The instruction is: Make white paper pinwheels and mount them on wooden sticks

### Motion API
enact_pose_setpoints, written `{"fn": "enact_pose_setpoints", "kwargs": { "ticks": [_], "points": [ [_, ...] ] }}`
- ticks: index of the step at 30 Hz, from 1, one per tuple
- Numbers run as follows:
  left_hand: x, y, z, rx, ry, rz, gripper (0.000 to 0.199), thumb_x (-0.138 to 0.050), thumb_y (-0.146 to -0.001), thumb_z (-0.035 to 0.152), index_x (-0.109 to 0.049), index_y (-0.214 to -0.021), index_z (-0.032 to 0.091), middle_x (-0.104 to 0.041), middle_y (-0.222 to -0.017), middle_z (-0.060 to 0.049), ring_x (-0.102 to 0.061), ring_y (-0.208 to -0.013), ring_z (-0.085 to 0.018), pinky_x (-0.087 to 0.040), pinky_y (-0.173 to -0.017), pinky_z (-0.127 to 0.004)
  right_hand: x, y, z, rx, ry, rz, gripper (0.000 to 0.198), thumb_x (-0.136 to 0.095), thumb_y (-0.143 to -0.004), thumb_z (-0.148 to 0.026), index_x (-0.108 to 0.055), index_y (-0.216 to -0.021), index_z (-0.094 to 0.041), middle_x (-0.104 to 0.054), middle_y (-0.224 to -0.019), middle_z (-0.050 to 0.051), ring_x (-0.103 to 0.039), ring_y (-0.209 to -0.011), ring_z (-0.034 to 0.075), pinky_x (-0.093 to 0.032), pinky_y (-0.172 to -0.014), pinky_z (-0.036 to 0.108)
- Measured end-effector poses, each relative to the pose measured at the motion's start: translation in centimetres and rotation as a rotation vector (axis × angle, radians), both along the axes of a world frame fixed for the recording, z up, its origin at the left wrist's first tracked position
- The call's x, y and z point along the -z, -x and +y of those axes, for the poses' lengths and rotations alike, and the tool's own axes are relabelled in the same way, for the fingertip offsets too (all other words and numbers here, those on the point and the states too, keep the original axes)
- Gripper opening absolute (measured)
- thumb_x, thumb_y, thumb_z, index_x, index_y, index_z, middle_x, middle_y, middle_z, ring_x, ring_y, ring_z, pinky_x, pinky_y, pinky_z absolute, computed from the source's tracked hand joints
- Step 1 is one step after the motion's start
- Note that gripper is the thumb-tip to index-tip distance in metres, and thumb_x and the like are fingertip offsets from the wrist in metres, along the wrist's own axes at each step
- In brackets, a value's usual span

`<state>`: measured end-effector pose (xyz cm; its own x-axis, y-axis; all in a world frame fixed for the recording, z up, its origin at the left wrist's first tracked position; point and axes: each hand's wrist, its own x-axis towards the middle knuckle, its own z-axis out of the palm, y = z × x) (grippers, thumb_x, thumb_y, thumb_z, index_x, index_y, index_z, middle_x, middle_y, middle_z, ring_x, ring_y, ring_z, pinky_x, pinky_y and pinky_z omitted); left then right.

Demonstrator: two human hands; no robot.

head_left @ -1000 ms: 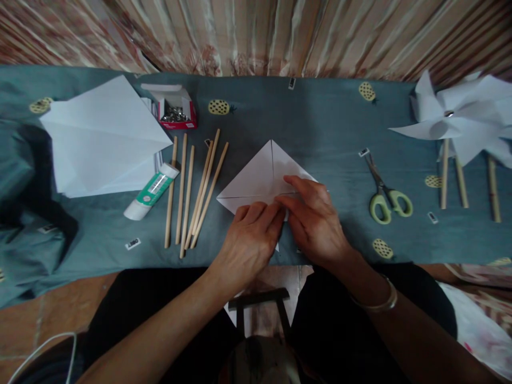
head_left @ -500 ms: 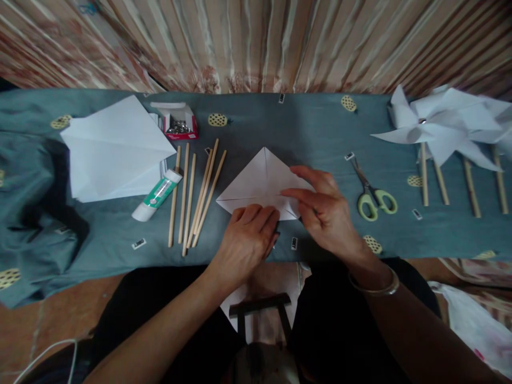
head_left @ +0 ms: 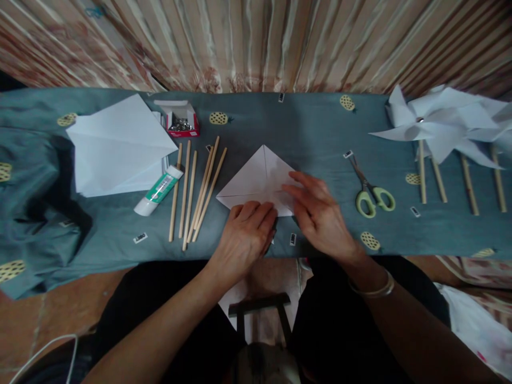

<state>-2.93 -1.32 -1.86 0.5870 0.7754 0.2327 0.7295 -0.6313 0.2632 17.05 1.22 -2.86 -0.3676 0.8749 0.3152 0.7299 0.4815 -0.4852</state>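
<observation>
A white paper square with two crossing crease lines lies cornerwise on the cloth in front of me. My left hand is closed over its near edge, fingers curled on the paper and thumb mostly hidden beneath them. On the paper's right side rests my right hand, its fingers stretched out and slightly apart, covering the right corner. Left of the paper lie several thin wooden sticks. To the right, scissors with green handles lie on the cloth, apart from my hand.
A stack of white paper sheets, a glue stick and an open red box of small metal pieces occupy the left. White paper pinwheels on sticks lie at the far right. A pleated curtain hangs behind the table.
My right hand's fingers have flattened from a looser, more curled pose over the right corner. My left hand stays on the near edge. The view has shifted slightly.
</observation>
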Motion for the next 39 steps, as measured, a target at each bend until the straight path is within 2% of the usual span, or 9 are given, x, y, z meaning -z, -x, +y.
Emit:
{"fn": "enact_pose_setpoints", "kwargs": {
  "ticks": [3,6,12,15,19,22,28,39],
  "points": [
    [0.0,0.2,0.0,0.0,-0.01,-0.025,0.026,-0.052,-0.097,0.021,-0.064,-0.117,0.01,-0.071,-0.119,-0.012,-0.06,-0.105,-0.027,-0.048,-0.084,-0.04,-0.2,-0.8,1.4,0.121,-0.009,0.011,0.042,-0.043,-0.098,-0.024,-0.054,-0.137,-0.014,-0.059,-0.141,0.017,-0.053,-0.134,0.028,-0.044,-0.112,0.054],
    [0.0,0.6,0.1,-0.008,0.014,-0.048,0.03,-0.055,-0.096,0.023,-0.062,-0.122,0.01,-0.069,-0.122,-0.014,-0.059,-0.108,-0.029,-0.049,-0.086,-0.042,0.0,-0.9,2.6,0.142,0.008,-0.002,0.045,-0.043,-0.099,-0.027,-0.052,-0.139,-0.01,-0.061,-0.139,0.019,-0.055,-0.133,0.029,-0.044,-0.113,0.052],
    [0.2,1.6,0.3,-0.036,0.063,-0.052,0.034,-0.057,-0.094,0.027,-0.062,-0.123,0.01,-0.065,-0.129,-0.016,-0.056,-0.113,-0.031,-0.048,-0.09,-0.045,0.1,-0.8,3.2,0.113,0.041,0.024,0.039,-0.045,-0.097,-0.029,-0.059,-0.132,-0.019,-0.065,-0.135,0.014,-0.06,-0.128,0.029,-0.05,-0.106,0.053],
    [0.4,1.6,0.2,-0.027,0.058,-0.058,0.032,-0.056,-0.094,0.026,-0.062,-0.122,0.011,-0.065,-0.128,-0.016,-0.057,-0.112,-0.03,-0.048,-0.09,-0.045,-0.2,-0.9,2.9,0.119,0.034,0.04,0.033,-0.051,-0.095,-0.029,-0.064,-0.124,-0.02,-0.064,-0.135,0.014,-0.06,-0.127,0.03,-0.05,-0.105,0.054],
    [0.4,1.3,0.0,-0.016,0.017,-0.072,0.03,-0.054,-0.096,0.024,-0.062,-0.122,0.013,-0.067,-0.126,-0.015,-0.057,-0.11,-0.029,-0.049,-0.088,-0.044,-0.8,-0.3,1.7,0.099,-0.014,0.06,0.016,-0.061,-0.091,-0.03,-0.07,-0.1,-0.021,-0.066,-0.13,0.012,-0.062,-0.121,0.03,-0.051,-0.103,0.053],
    [0.3,1.1,-0.1,-0.003,0.003,-0.088,0.029,-0.053,-0.096,0.023,-0.061,-0.123,0.012,-0.068,-0.123,-0.014,-0.058,-0.108,-0.028,-0.049,-0.087,-0.042,-1.0,0.3,0.4,0.06,0.004,0.065,0.01,-0.064,-0.09,-0.029,-0.071,-0.089,-0.021,-0.068,-0.126,0.012,-0.062,-0.119,0.029,-0.053,-0.099,0.05],
    [0.5,1.1,-0.6,0.003,0.012,-0.095,0.03,-0.054,-0.096,0.022,-0.061,-0.124,0.011,-0.069,-0.121,-0.013,-0.06,-0.106,-0.028,-0.049,-0.087,-0.042,-0.6,0.9,-1.1,0.063,0.085,0.111,0.011,-0.065,-0.089,-0.024,-0.071,-0.08,-0.02,-0.068,-0.126,0.012,-0.061,-0.119,0.029,-0.052,-0.1,0.049],
    [0.2,1.8,-0.3,-0.024,0.04,-0.089,0.031,-0.053,-0.097,0.023,-0.061,-0.124,0.01,-0.069,-0.122,-0.015,-0.059,-0.108,-0.029,-0.05,-0.087,-0.044,-0.4,1.0,-1.0,0.117,0.142,0.139,0.011,-0.068,-0.086,-0.023,-0.072,-0.077,-0.019,-0.067,-0.126,0.014,-0.062,-0.119,0.03,-0.05,-0.101,0.05]
  ]
}}
